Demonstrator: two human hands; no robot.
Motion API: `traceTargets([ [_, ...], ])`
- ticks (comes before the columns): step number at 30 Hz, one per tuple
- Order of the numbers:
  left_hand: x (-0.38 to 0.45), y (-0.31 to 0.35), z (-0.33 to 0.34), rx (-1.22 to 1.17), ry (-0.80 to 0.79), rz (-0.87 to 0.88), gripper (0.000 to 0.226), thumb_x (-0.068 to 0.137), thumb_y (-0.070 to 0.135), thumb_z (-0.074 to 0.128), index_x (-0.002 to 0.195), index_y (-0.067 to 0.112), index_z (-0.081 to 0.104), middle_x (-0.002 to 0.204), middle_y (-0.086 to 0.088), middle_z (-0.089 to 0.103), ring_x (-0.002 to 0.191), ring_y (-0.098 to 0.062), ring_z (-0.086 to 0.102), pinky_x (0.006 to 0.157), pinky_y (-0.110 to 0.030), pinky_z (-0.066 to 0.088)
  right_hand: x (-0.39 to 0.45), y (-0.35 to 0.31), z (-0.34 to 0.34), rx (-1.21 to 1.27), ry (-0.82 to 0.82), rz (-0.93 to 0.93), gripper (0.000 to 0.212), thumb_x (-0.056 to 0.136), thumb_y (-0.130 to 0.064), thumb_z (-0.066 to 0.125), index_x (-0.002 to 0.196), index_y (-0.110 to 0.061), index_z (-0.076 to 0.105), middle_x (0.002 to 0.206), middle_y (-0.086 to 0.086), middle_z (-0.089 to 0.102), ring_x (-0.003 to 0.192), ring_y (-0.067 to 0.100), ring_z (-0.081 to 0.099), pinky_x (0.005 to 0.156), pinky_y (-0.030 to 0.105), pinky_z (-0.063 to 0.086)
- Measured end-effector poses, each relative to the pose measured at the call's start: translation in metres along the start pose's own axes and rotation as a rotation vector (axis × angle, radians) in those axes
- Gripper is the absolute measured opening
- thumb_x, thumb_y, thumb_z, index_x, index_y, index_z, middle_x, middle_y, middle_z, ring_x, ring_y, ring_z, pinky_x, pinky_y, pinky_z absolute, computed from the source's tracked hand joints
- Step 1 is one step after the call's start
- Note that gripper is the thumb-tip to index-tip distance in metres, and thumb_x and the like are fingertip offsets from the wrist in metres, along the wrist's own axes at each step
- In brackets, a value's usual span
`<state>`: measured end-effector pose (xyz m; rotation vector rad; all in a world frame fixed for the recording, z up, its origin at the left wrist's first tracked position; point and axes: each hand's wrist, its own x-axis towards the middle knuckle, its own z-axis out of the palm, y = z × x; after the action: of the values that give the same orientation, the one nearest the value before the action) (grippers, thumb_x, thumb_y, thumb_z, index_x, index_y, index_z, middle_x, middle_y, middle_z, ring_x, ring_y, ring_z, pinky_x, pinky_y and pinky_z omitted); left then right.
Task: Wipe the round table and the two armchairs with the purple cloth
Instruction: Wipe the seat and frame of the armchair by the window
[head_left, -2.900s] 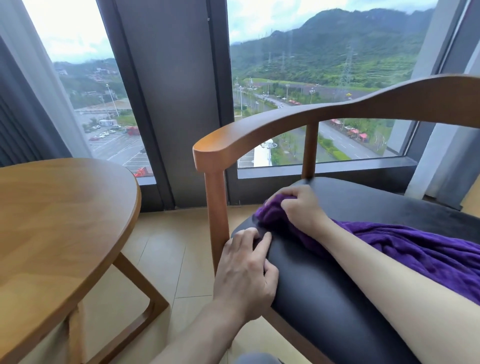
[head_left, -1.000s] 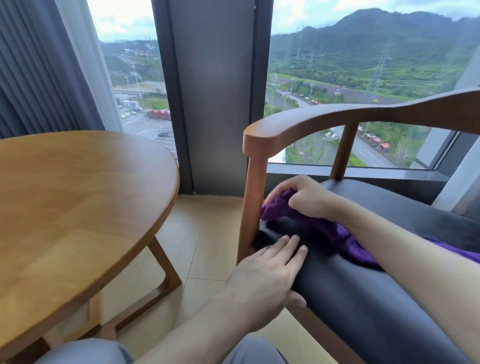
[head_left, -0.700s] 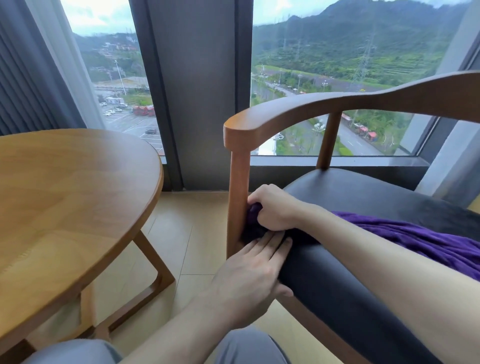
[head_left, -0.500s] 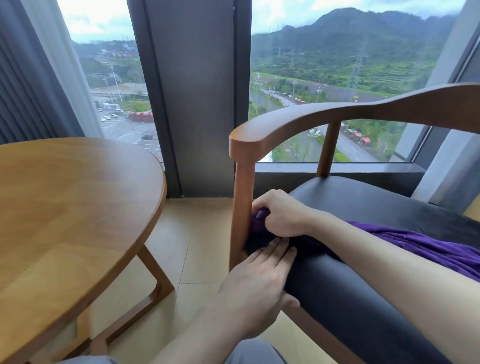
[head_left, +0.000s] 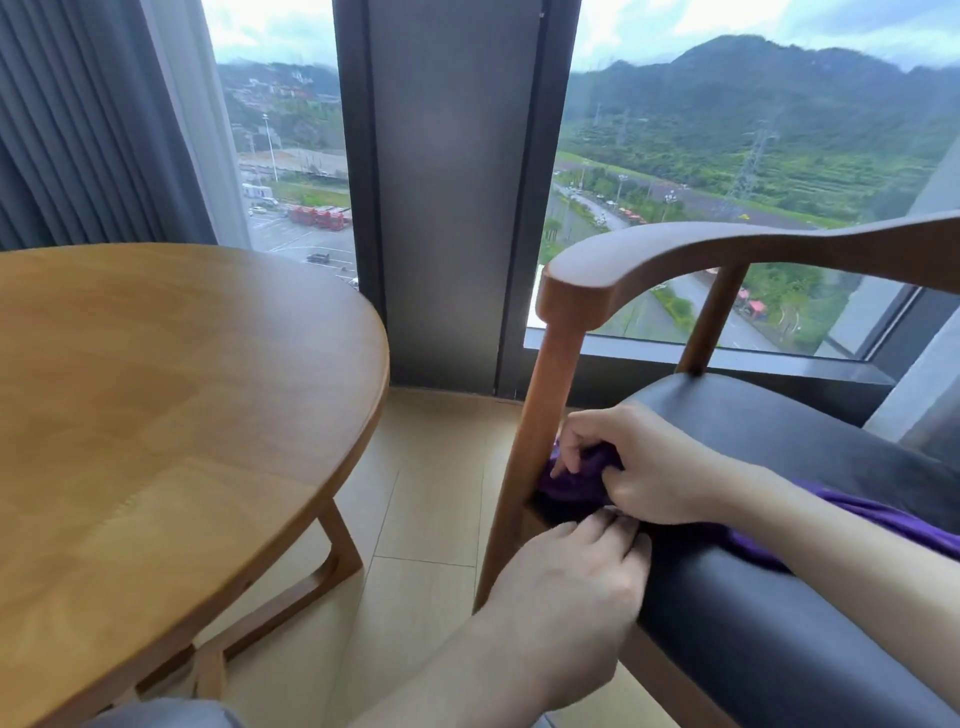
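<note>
A wooden armchair (head_left: 649, 265) with a dark padded seat (head_left: 769, 613) stands on the right. My right hand (head_left: 639, 467) grips a bunched end of the purple cloth (head_left: 576, 480) and holds it against the seat's front corner, beside the chair's front post (head_left: 540, 426). The cloth trails back under my right forearm across the seat. My left hand (head_left: 566, 603) rests on the seat's front edge, fingers straight, fingertips close to the right hand. The round wooden table (head_left: 171, 395) fills the left side. Only one armchair is in view.
Tall windows (head_left: 727, 156) and a dark window pillar (head_left: 447, 187) stand behind the chair and table. A grey curtain (head_left: 78, 119) hangs at the far left. Pale floor tiles (head_left: 426, 493) show between table and chair. The table's wooden base (head_left: 291, 597) reaches toward the chair.
My right hand has pushed the cloth from the seat top forward into the corner by the front post. My left hand stayed on the seat edge. The view shifted right.
</note>
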<state>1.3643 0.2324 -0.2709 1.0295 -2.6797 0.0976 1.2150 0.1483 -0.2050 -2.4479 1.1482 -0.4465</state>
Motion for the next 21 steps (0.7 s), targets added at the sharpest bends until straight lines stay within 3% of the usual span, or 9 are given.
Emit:
traceTargets([
  [2, 0.0, -0.004, -0.017, -0.101, 0.034, -0.048, 0.012, 0.094, 0.024, 0.048, 0.097, 0.019, 0.058, 0.103, 0.001, 0.06, 0.097, -0.02, 0.055, 0.083, -0.037, 0.051, -0.003, 0.005, 0.016, 0.071, 0.107, -0.019, 0.038, 0.065, 0.009, 0.046, 0.081, -0.021, 0.061, 0.086, -0.01, 0.071, 0.086, 0.012, 0.067, 0.073, 0.029, 0.054],
  [3, 0.001, -0.009, -0.025, -0.136, 0.05, -0.087, 0.014, 0.095, 0.027, 0.046, 0.084, 0.021, 0.054, 0.09, 0.005, 0.058, 0.085, -0.018, 0.055, 0.075, -0.036, 0.052, -0.005, 0.008, 0.022, 0.118, 0.162, -0.007, 0.037, 0.065, 0.012, 0.047, 0.081, -0.017, 0.063, 0.087, -0.004, 0.072, 0.086, 0.016, 0.068, 0.076, 0.038, 0.056],
  [5, 0.0, -0.023, -0.036, -0.203, 0.029, -0.176, 0.022, 0.094, 0.033, 0.045, 0.077, 0.022, 0.055, 0.079, 0.009, 0.054, 0.076, -0.013, 0.056, 0.07, -0.035, 0.054, -0.007, 0.013, 0.029, 0.171, 0.221, 0.038, 0.031, 0.065, 0.008, 0.047, 0.081, -0.014, 0.063, 0.086, 0.0, 0.072, 0.086, 0.02, 0.068, 0.077, 0.046, 0.055],
  [8, -0.009, -0.045, -0.042, -0.239, 0.062, -0.281, 0.018, 0.094, 0.037, 0.045, 0.098, 0.031, 0.062, 0.098, 0.014, 0.058, 0.091, -0.006, 0.059, 0.079, -0.028, 0.056, -0.009, 0.008, 0.026, 0.173, 0.17, 0.094, 0.028, 0.067, 0.0, 0.049, 0.081, -0.021, 0.062, 0.088, -0.001, 0.071, 0.089, 0.02, 0.066, 0.079, 0.048, 0.056],
  [11, -0.019, -0.057, -0.039, -0.256, 0.022, -0.313, 0.036, 0.099, 0.039, 0.043, 0.134, 0.046, 0.042, 0.133, 0.033, 0.039, 0.111, 0.009, 0.044, 0.087, -0.004, 0.035, -0.017, 0.001, 0.021, 0.162, 0.1, 0.15, 0.034, 0.07, 0.003, 0.05, 0.079, -0.028, 0.06, 0.092, -0.003, 0.069, 0.092, 0.017, 0.063, 0.081, 0.044, 0.056],
  [13, -0.022, -0.06, -0.035, -0.235, -0.011, -0.32, 0.051, 0.099, 0.039, 0.04, 0.146, 0.049, 0.023, 0.143, 0.038, 0.024, 0.118, 0.012, 0.038, 0.092, -0.008, 0.028, -0.026, -0.006, 0.021, 0.124, 0.088, 0.166, 0.033, 0.072, 0.005, 0.051, 0.078, -0.027, 0.06, 0.092, -0.005, 0.066, 0.089, 0.015, 0.06, 0.077, 0.039, 0.055],
  [17, -0.024, -0.056, -0.03, -0.18, -0.02, -0.353, 0.057, 0.1, 0.035, 0.039, 0.153, 0.043, 0.02, 0.15, 0.034, 0.025, 0.132, 0.003, 0.037, 0.094, -0.011, 0.025, -0.049, -0.021, 0.025, -0.061, 0.058, 0.125, 0.028, 0.074, -0.001, 0.055, 0.071, -0.029, 0.055, 0.081, -0.008, 0.057, 0.076, 0.012, 0.052, 0.06, 0.024, 0.04],
  [19, -0.024, -0.053, -0.03, -0.166, -0.018, -0.366, 0.057, 0.1, 0.033, 0.038, 0.154, 0.041, 0.021, 0.151, 0.031, 0.029, 0.134, 0.001, 0.038, 0.096, -0.012, 0.029, -0.059, -0.025, 0.023, -0.079, 0.01, 0.14, 0.027, 0.073, -0.002, 0.055, 0.069, -0.028, 0.056, 0.077, -0.008, 0.058, 0.075, 0.011, 0.053, 0.058, 0.026, 0.042],
  [21, -0.022, -0.051, -0.031, -0.175, -0.023, -0.371, 0.056, 0.1, 0.032, 0.038, 0.153, 0.04, 0.023, 0.151, 0.029, 0.031, 0.134, -0.001, 0.04, 0.101, -0.017, 0.035, -0.062, -0.026, 0.02, 0.015, 0.068, 0.169, 0.029, 0.073, -0.001, 0.053, 0.074, -0.029, 0.058, 0.082, -0.01, 0.061, 0.08, 0.01, 0.055, 0.064, 0.032, 0.05],
])
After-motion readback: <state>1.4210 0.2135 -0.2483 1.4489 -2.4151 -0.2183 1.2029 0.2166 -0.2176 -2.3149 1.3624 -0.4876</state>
